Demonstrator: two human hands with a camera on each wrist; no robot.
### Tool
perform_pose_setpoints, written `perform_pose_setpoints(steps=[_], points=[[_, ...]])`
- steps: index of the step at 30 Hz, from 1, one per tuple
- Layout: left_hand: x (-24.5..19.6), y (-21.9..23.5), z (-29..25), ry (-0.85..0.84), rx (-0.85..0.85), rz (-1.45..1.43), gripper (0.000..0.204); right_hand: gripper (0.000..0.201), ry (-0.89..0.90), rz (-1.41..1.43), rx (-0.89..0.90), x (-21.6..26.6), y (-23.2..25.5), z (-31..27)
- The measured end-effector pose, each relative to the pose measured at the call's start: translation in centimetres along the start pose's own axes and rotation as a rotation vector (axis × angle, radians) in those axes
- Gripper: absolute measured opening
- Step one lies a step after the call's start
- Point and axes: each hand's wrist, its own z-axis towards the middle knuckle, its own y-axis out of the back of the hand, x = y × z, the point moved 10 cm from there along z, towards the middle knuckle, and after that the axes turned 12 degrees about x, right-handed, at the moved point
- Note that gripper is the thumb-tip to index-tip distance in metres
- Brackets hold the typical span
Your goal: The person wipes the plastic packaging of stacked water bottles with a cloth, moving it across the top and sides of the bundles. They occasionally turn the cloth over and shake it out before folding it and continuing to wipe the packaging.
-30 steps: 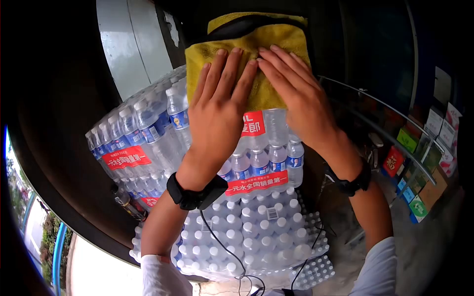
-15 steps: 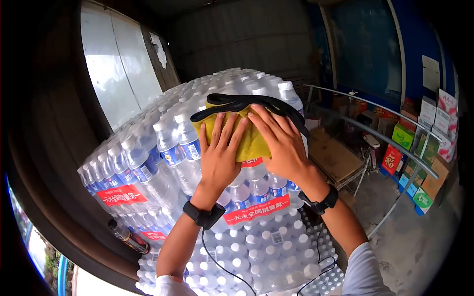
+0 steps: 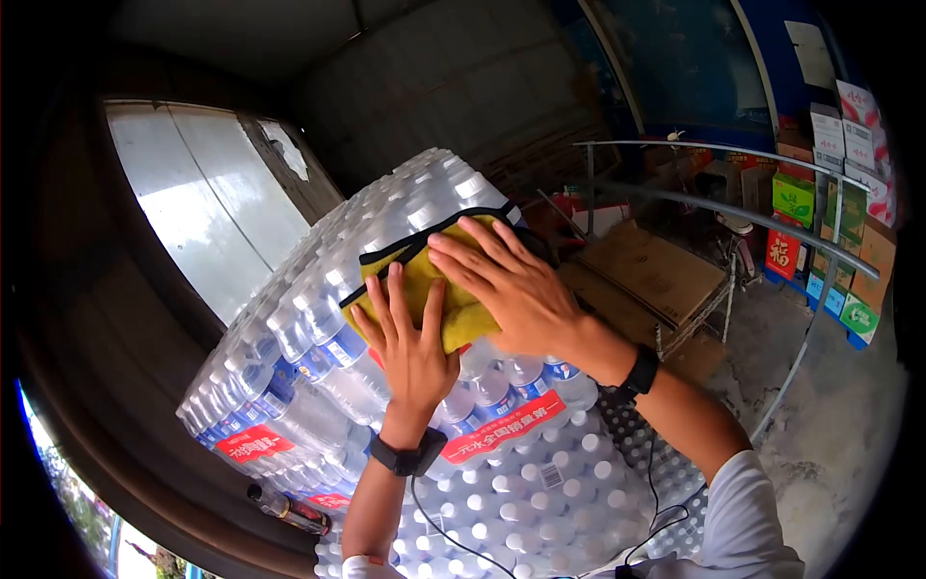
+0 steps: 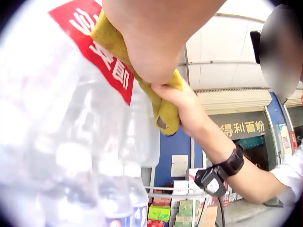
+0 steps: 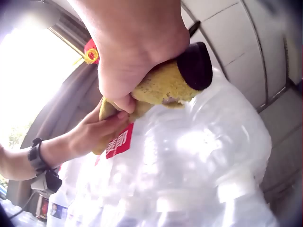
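A yellow cloth with black edging [image 3: 465, 326] lies folded against the upper front of a shrink-wrapped stack of water bottles [image 3: 333, 391]. My left hand [image 3: 415, 362] presses its lower left part, fingers straight and spread. My right hand [image 3: 516, 294] lies flat over its right part, a little higher, with fingers pointing up and left. In the right wrist view the cloth [image 5: 163, 87] bunches under the right palm, beside the red label on the wrap [image 5: 120, 142]. The left wrist view shows the cloth [image 4: 166, 111] along the bottles' side, with the right thumb at its edge.
More wrapped bottle packs [image 3: 540, 502] stand lower in front, with black cables hanging over them. A dark bottle [image 3: 289, 509] lies at the left. To the right are a curved metal rail [image 3: 714, 205], flat cardboard [image 3: 651, 270] and stacked coloured boxes [image 3: 793, 198]. A pale panel [image 3: 203, 193] stands behind left.
The head view has turned and tilted. Both hands and the cloth have come down from high in view, then shifted slightly left. The cloth now sits slanted, and the right hand is higher than the left.
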Motion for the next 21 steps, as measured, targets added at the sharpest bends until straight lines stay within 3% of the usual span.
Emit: perform_pose_setpoints(steps=[3,5,7,9,12,16,18,21], points=[[-1.4,0.6,4.1,-0.042,0.012,-0.058,0.074,0.092,-0.129,-0.047,-0.08,-2.6,1.8,-0.8],[-3.9,-0.2,4.6,-0.089,0.031,-0.039,0.081,0.089,-0.251,0.085,-0.191,-4.4,0.0,-4.0],[-6.1,-2.4,3.1,-0.189,0.154,-0.069,0.079,0.087,-0.328,0.126,-0.229,-4.3,-2.7,-7.2],[-5.9,-3.6,0.8,-0.242,0.141,-0.067,0.078,0.085,-0.363,0.062,-0.21,-3.7,-4.2,-9.1],[-2.7,-1.7,2.0,-0.225,0.177,-0.05,0.077,0.085,-0.261,0.052,-0.176,-2.1,-2.0,-5.1],[-0.2,1.8,5.7,-0.051,0.012,-0.118,0.076,0.084,-0.164,0.011,-0.217,-2.3,1.3,1.1],[-1.2,1.1,4.8,0.022,-0.039,-0.13,0.076,0.081,-0.197,0.026,-0.206,-2.3,0.6,-0.5],[-3.3,-1.7,0.6,-0.062,0.098,-0.113,0.076,0.076,-0.23,0.024,-0.161,-1.5,-2.4,-4.6]])
